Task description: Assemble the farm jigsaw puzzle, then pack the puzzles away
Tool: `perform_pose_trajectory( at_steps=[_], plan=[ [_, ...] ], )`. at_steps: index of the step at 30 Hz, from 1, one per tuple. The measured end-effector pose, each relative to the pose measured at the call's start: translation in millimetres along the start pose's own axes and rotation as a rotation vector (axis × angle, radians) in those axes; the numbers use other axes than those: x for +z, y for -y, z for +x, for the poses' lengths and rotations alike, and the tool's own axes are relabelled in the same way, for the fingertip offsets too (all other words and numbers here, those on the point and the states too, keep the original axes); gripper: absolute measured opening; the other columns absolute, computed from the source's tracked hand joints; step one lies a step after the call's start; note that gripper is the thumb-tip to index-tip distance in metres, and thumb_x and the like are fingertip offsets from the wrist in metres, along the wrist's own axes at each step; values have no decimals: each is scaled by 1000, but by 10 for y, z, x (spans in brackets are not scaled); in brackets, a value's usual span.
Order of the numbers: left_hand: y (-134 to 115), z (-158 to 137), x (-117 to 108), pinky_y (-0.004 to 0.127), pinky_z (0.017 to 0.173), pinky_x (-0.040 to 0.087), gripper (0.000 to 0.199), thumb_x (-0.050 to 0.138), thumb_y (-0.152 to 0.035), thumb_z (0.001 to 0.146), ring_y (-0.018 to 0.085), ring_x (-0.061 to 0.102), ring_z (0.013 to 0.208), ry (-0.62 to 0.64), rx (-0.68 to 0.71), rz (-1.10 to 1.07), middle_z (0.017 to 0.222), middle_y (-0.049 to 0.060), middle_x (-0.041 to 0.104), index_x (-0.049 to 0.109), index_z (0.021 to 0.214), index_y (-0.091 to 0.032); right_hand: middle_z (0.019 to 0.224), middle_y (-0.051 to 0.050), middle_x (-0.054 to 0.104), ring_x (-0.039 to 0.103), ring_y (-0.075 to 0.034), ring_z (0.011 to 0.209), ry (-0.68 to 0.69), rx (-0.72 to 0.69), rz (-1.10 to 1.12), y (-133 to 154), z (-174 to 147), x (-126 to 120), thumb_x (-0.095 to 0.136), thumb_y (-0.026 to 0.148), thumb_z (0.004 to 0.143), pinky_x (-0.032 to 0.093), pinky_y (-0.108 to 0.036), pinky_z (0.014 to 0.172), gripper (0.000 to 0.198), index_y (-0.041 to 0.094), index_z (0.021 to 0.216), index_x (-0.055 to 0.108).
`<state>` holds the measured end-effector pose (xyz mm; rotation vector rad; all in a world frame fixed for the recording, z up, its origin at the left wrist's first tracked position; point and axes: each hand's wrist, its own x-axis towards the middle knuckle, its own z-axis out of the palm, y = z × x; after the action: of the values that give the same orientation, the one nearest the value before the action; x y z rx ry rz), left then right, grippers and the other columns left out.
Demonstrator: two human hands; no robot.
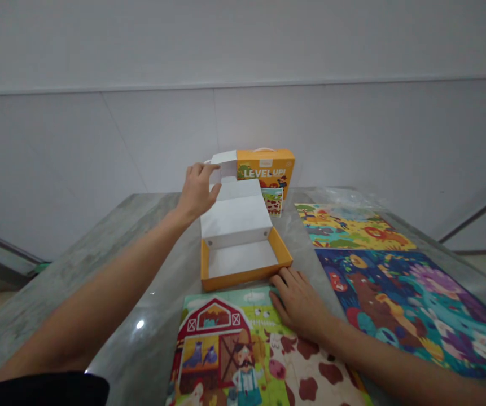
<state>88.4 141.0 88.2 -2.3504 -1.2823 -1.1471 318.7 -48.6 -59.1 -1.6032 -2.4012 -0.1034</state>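
An orange cardboard box with a white inside sits in front of me. Its lid is tipped back, and nothing shows inside. My left hand hovers by the lid's far left edge, thumb and fingers apart; contact with the lid is unclear. My right hand rests on the upper right of a farm jigsaw puzzle with a barn, a farmer and a cow. Its outstretched fingertips touch or nearly touch the box's front right corner.
Behind the lid stands an orange "LEVEL UP!" carton with its side flap open. A small farm picture card leans before it. To the right lie a yellow lion puzzle and a dark blue animal puzzle. The grey table meets a pale wall.
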Motion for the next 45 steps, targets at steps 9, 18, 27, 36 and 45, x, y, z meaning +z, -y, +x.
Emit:
perform_pose_trajectory(
  at_steps=[9, 18, 27, 36, 45],
  plan=[
    [-232, -1795, -684, 32, 65, 44, 32, 62, -52, 74, 24, 62, 76, 1014, -293, 44, 82, 5, 64, 61, 82, -21, 98, -13, 57, 46, -28, 93, 59, -178, 147, 850, 274, -59, 49, 39, 89, 36, -42, 82, 31, 15, 107, 58],
    [-180, -2204, -436, 30, 71, 43, 40, 72, -42, 64, 21, 56, 84, 849, -410, -151, 91, 3, 57, 48, 88, -21, 96, -12, 55, 44, -28, 91, 57, -28, 308, 978, 418, 140, 58, 28, 80, 36, -44, 82, 19, 16, 94, 55],
    [-169, -2195, -465, 26, 70, 41, 18, 49, -35, 89, 15, 54, 75, 625, -410, -542, 80, 1, 60, 54, 84, -18, 92, -5, 62, 52, -20, 87, -50, 7, 685, 806, 494, 186, 55, 12, 85, 36, -34, 79, 12, 18, 94, 55],
    [-270, -2227, -358, 25, 71, 43, 28, 43, -38, 91, 16, 58, 77, 600, -429, -801, 82, 3, 64, 61, 90, -17, 86, -5, 59, 54, -18, 83, -202, -261, 886, 835, 538, 158, 49, 15, 91, 44, -31, 73, 12, 19, 94, 59],
    [-372, -2203, -381, 25, 75, 44, 14, 54, -26, 86, 15, 59, 78, 655, -434, -642, 85, 1, 67, 64, 91, -18, 103, -9, 55, 55, -18, 96, -195, -276, 933, 767, 543, 192, 43, 7, 90, 49, -33, 83, 35, 20, 120, 54]
  ],
)
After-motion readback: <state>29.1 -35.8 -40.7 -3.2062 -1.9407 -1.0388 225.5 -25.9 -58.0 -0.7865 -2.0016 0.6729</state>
